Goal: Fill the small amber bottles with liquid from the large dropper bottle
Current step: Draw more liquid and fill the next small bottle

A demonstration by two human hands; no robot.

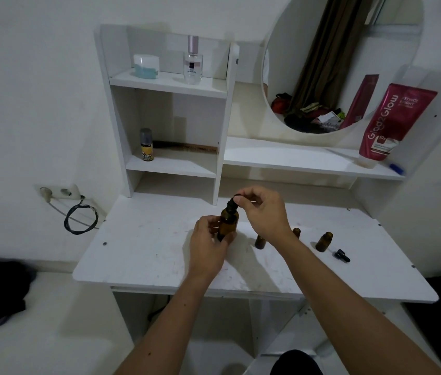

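The large amber dropper bottle (pixel 228 222) stands upright on the white desk (pixel 146 253), near its middle. My left hand (pixel 208 244) grips the bottle's body from the left. My right hand (pixel 261 209) pinches the black dropper cap (pixel 233 202) on top of it. Three small amber bottles stand uncapped to the right: one (pixel 260 241) beside my right wrist, one (pixel 296 233) partly hidden behind that wrist, one (pixel 324 241) further right. A small black dropper cap (pixel 342 255) lies on the desk beside the rightmost bottle.
A white shelf unit (pixel 170 85) stands at the back of the desk with a perfume bottle (pixel 193 60), a jar (pixel 146 65), a small spray can (pixel 146 145) and a comb (pixel 186 146). A round mirror (pixel 335 63) and a red tube (pixel 395 120) are at the right. A wall socket with cable (pixel 62 193) is at the left.
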